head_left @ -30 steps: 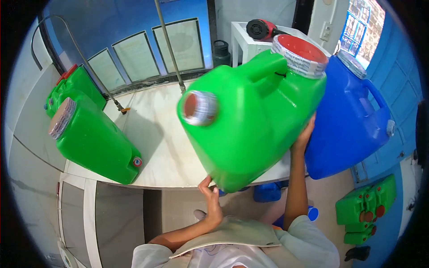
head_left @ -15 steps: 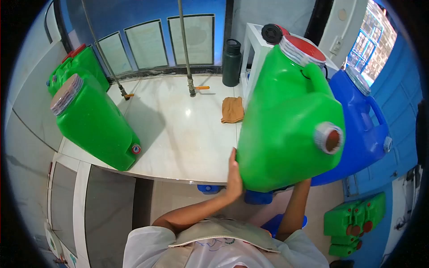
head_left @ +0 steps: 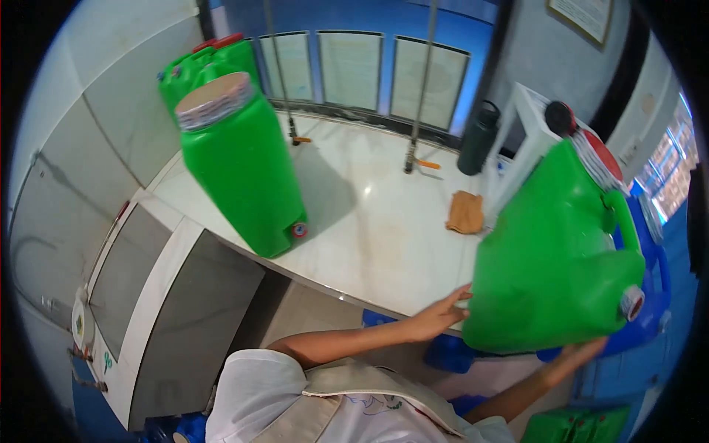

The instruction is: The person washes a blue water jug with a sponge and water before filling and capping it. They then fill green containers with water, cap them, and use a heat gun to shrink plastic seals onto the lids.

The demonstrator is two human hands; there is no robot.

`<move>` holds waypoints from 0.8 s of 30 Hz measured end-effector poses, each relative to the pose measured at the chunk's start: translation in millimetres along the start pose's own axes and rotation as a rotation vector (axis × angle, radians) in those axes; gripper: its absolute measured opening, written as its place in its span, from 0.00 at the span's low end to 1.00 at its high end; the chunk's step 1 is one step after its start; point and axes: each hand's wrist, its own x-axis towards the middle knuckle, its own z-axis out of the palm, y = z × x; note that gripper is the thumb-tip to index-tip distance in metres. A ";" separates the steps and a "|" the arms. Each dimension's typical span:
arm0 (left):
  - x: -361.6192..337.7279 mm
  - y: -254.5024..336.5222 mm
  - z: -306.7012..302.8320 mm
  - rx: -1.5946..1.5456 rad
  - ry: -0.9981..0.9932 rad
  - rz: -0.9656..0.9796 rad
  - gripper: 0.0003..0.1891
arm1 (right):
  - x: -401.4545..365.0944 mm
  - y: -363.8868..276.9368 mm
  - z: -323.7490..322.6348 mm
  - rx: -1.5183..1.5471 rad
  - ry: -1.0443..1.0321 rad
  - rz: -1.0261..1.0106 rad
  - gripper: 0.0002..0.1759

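A large green jug [head_left: 546,273] with a red lid and a taped side spout stands at the right end of the white counter. My left hand [head_left: 439,316] is beside its lower left side, fingers apart, the fingertips at or very near the plastic. Under the jug's lower right edge is my right hand [head_left: 587,348], its fingers mostly hidden by the jug. Behind the jug, a blue jug [head_left: 650,295] is partly covered. Another green jug [head_left: 240,173] with a taped top stands on the counter's left part.
On the white counter [head_left: 369,236] lie a brown cloth [head_left: 465,213] and a dark bottle [head_left: 478,139] beside a white stand [head_left: 517,133]. Two pipes with orange-handled valves rise behind. More green jugs [head_left: 580,426] are on the floor at the lower right.
The view has turned left. My left hand's fingers have spread and come slightly off the jug's side. My right hand shows more, at the jug's lower right edge.
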 end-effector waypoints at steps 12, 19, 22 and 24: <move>-215.6 192.3 -412.1 0.513 1.653 1.091 0.17 | -380.3 80.1 248.4 -0.077 -0.948 0.060 0.27; -204.4 95.5 -626.1 -0.126 1.007 0.406 0.25 | -520.0 120.8 314.8 -0.113 -1.083 0.672 0.36; -179.3 -24.1 -708.9 -0.349 0.925 0.284 0.24 | -533.2 126.6 312.6 0.064 -0.995 0.961 0.37; -178.1 -19.2 -690.8 -0.323 0.877 0.250 0.23 | -540.2 122.3 316.3 0.229 -0.933 1.054 0.37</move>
